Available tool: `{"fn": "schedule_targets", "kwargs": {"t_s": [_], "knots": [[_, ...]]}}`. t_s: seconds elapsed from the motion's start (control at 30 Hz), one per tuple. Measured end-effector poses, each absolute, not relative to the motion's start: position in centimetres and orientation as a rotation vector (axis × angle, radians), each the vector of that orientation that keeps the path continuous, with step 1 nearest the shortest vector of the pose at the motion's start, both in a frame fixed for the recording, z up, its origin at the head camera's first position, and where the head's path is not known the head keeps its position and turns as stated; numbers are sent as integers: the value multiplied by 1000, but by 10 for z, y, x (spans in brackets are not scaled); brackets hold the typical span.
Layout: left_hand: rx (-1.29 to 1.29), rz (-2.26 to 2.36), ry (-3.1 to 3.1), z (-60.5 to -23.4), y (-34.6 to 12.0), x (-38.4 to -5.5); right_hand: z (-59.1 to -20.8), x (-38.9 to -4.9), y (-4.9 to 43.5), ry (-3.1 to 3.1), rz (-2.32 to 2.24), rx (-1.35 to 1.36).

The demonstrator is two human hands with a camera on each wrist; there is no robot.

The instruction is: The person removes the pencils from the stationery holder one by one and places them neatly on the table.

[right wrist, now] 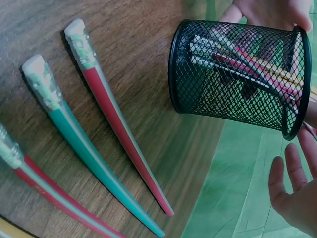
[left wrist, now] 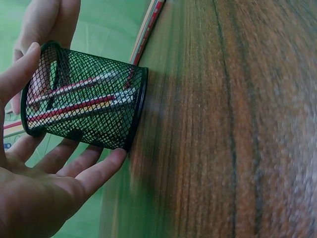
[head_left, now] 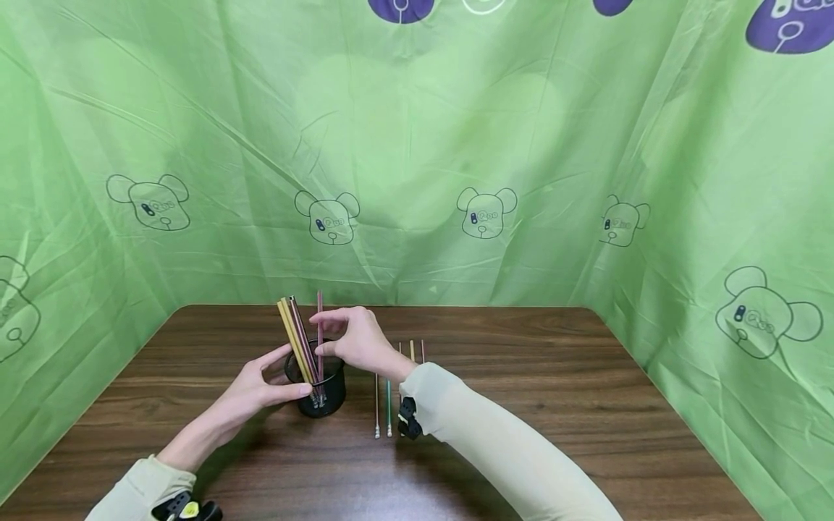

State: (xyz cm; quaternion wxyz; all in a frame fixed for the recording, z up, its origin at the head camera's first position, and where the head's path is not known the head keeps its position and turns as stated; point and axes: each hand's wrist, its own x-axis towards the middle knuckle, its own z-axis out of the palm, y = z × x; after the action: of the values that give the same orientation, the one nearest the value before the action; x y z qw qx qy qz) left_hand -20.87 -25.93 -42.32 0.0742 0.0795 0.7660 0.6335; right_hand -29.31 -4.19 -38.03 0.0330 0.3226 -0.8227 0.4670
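A black mesh pencil cup [head_left: 331,396] stands upright on the table, with several pencils [head_left: 295,334], yellow and dark red, leaning to its left side. My left hand [head_left: 250,391] holds the cup from the left, thumb near the rim and fingers around the far side. Over the opening, my right hand [head_left: 361,341] pinches a red pencil [head_left: 320,302] that stands nearly upright with its lower end inside the cup. Through the mesh [left wrist: 91,74] in the left wrist view, the eraser ends show toward the bottom.
Right of the cup, several pencils lie side by side on the wooden table [head_left: 521,405], among them a teal pencil [right wrist: 94,158] and a red pencil [right wrist: 119,119], partly hidden by my right forearm in the head view. Green cloth [head_left: 417,145] hangs around the table.
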Motion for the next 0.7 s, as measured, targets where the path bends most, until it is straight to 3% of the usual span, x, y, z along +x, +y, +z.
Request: {"fn": "schedule_targets", "kwargs": {"t_s": [0.7], "knots": [[223,1879,2313,-422,-259,-209,-368,-294,-31,-2368,1676,963]]}}
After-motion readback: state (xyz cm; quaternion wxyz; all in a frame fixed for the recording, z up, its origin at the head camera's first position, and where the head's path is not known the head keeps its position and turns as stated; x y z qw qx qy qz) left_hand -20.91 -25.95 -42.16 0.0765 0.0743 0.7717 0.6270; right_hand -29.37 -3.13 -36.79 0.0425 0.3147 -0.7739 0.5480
